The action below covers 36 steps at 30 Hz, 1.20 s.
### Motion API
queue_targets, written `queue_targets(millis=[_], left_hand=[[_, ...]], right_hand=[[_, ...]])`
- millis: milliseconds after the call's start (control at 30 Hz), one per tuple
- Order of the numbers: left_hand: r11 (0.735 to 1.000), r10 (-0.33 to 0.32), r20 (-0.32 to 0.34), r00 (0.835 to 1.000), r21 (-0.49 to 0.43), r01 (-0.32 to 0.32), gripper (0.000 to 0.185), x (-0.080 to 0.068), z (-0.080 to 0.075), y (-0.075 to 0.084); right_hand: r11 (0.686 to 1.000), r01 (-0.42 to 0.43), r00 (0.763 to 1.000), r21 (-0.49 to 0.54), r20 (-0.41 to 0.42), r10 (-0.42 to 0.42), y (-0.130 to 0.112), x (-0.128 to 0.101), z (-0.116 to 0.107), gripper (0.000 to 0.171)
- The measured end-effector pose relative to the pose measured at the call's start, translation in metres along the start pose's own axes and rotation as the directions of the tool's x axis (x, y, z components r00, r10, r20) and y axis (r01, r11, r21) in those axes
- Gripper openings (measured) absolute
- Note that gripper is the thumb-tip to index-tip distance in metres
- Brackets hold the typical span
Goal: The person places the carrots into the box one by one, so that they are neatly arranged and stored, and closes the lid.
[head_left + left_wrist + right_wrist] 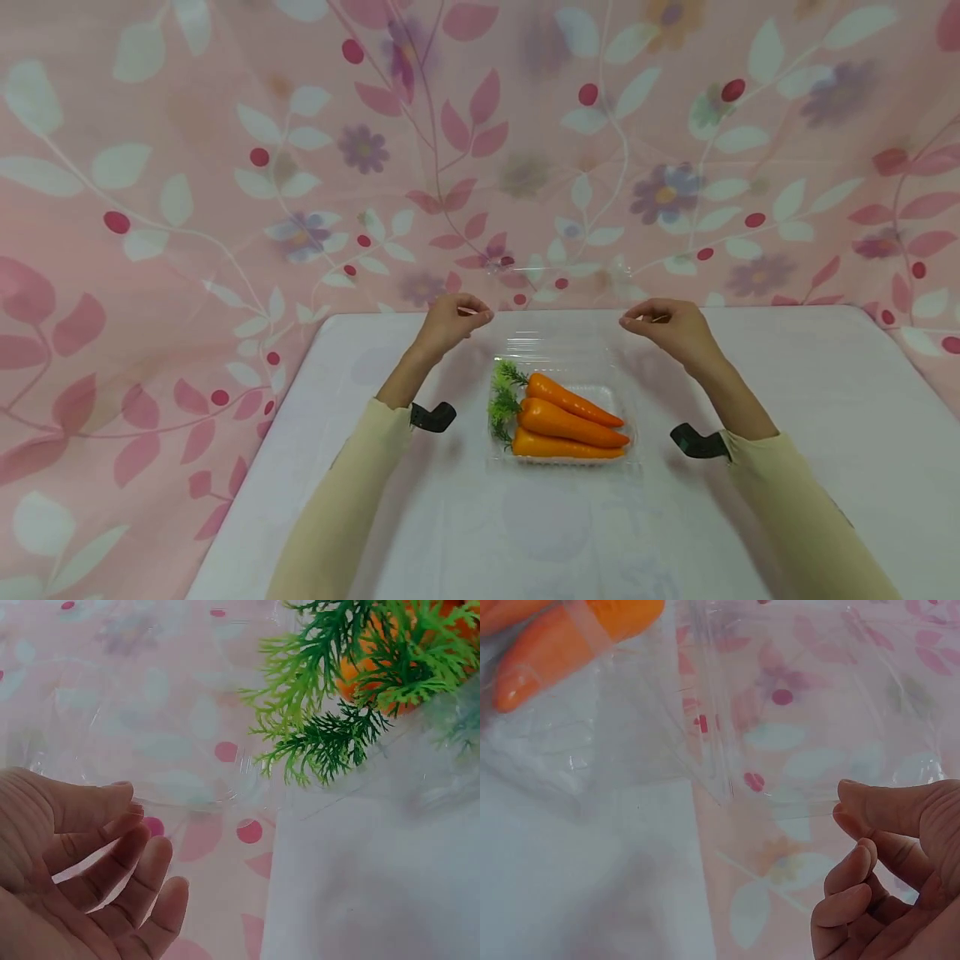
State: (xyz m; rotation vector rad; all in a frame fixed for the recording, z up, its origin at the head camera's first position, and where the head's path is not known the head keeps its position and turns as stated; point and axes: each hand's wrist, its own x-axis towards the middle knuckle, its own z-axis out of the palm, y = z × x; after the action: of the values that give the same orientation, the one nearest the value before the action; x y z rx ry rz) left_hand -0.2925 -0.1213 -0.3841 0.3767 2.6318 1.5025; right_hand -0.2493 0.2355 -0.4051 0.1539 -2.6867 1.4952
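A clear plastic clamshell box [564,463] lies on the table with its transparent lid [555,340] raised at the back. Inside rest three orange carrots [573,423] with green leafy tops [504,402] at the left. My left hand [452,323] pinches the lid's left edge between thumb and forefinger; in the left wrist view its other fingers are loosely bent. On the opposite side my right hand [670,327] pinches the lid's right edge, thumb against forefinger [851,821]. The lid's outline is faint in all views.
A white-covered table [555,533] extends around the box. Behind it hangs a pink floral cloth [450,167]. Dark wrist cameras [433,417] sit at both cuffs, to either side of the box.
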Motion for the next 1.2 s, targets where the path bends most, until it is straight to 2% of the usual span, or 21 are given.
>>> queue_targets(millis=[133, 333, 567, 667, 833, 967, 1067, 1200], left_hand=[[0.995, 0.086, 0.028, 0.996, 0.057, -0.087, 0.015, -0.006, -0.005, 0.000], [0.979, 0.177, 0.125, 0.976, 0.084, -0.188, 0.012, -0.016, -0.015, -0.004], [0.964, 0.235, 0.223, 0.946, 0.074, -0.257, 0.009, -0.027, -0.021, -0.010], [0.955, 0.266, 0.255, 0.930, 0.061, -0.290, 0.012, -0.032, -0.021, -0.011], [0.938, 0.293, 0.307, 0.905, 0.088, -0.334, 0.020, -0.039, -0.023, -0.014], [0.918, 0.314, 0.360, 0.879, 0.120, -0.377, 0.017, -0.046, -0.024, -0.017], [0.916, 0.296, 0.396, 0.869, 0.141, -0.377, 0.021, -0.053, -0.026, -0.017], [0.923, 0.253, 0.441, 0.861, 0.158, -0.352, 0.031, -0.059, -0.027, -0.019]], right_hand=[[0.997, 0.072, 0.997, -0.040, 0.004, -0.072, -0.001, -0.006, -0.003, 0.029], [0.976, 0.167, 0.986, -0.136, 0.027, -0.165, -0.003, -0.016, -0.008, 0.022], [0.917, 0.293, 0.956, -0.270, 0.054, -0.289, -0.011, -0.030, -0.011, 0.007], [0.889, 0.341, 0.939, -0.306, 0.075, -0.335, -0.014, -0.036, -0.013, 0.008], [0.850, 0.373, 0.928, -0.371, 0.149, -0.342, -0.015, -0.046, -0.015, 0.017], [0.837, 0.373, 0.926, -0.401, 0.208, -0.314, -0.014, -0.051, -0.016, 0.019], [0.826, 0.386, 0.921, -0.411, 0.219, -0.322, -0.011, -0.054, -0.015, 0.023], [0.804, 0.426, 0.905, -0.415, 0.191, -0.381, -0.008, -0.061, -0.012, 0.024]])
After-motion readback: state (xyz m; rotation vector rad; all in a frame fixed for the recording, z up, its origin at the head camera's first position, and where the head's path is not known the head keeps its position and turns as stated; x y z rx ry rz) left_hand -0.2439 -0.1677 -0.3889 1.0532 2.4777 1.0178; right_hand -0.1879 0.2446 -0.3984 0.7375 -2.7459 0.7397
